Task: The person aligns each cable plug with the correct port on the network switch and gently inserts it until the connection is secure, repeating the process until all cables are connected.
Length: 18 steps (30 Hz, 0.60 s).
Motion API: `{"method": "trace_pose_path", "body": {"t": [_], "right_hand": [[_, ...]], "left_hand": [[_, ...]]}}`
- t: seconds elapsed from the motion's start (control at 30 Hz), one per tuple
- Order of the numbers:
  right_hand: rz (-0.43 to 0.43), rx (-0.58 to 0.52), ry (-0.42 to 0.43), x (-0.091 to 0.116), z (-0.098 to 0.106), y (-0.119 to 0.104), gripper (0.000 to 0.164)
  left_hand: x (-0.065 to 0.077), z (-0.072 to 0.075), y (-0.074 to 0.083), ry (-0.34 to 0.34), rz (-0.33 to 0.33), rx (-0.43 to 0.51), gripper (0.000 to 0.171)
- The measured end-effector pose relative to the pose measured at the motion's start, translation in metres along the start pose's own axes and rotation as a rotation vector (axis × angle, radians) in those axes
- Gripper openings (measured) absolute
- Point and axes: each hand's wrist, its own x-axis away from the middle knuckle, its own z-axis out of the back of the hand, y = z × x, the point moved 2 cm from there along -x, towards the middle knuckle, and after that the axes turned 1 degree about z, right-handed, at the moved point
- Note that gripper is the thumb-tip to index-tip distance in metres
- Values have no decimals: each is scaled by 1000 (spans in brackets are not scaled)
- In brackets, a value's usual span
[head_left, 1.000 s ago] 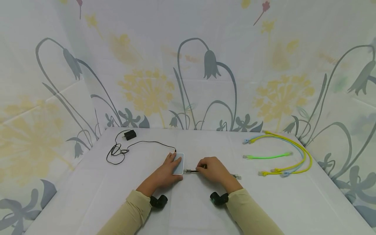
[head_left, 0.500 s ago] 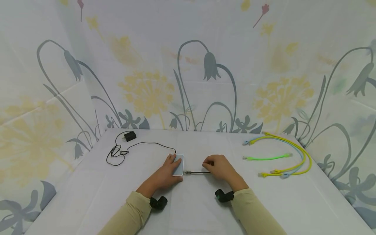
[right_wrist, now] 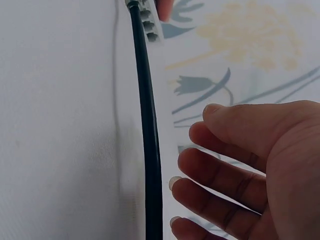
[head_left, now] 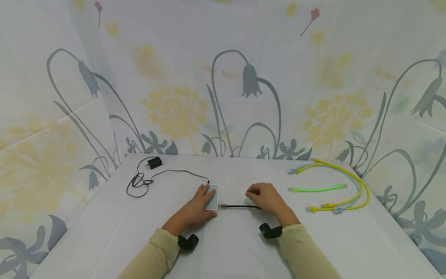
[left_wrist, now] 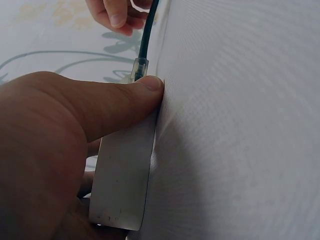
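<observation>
the white box point(head_left: 211, 197) is held by the left hand point(head_left: 196, 206); the right hand point(head_left: 266, 197) is loosely curled beside the black cable point(head_left: 240, 206), holding nothing. coloured cables point(head_left: 334, 186) are laid rightward; the cable's far end is hidden.

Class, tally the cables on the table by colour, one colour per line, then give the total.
Black: 2, the power lead with its plug and the short cable plugged into the white box
Yellow: 2
Light blue: 1
Green: 1
Total: 6 cables
</observation>
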Motion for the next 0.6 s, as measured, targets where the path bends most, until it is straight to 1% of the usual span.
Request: {"method": "trace_pose_path", "body": {"t": [0.13, 0.37, 0.6], "right_hand": [[-6, 5, 6, 0, 3, 4, 11], [-34, 15, 14, 0, 11, 10, 14], [-56, 0, 36, 2, 19, 15, 15]], "left_hand": [[0, 0, -1, 3, -9, -9, 76], [-1, -1, -2, -3, -2, -20, 77], [0, -1, -1, -5, 2, -24, 77]]}}
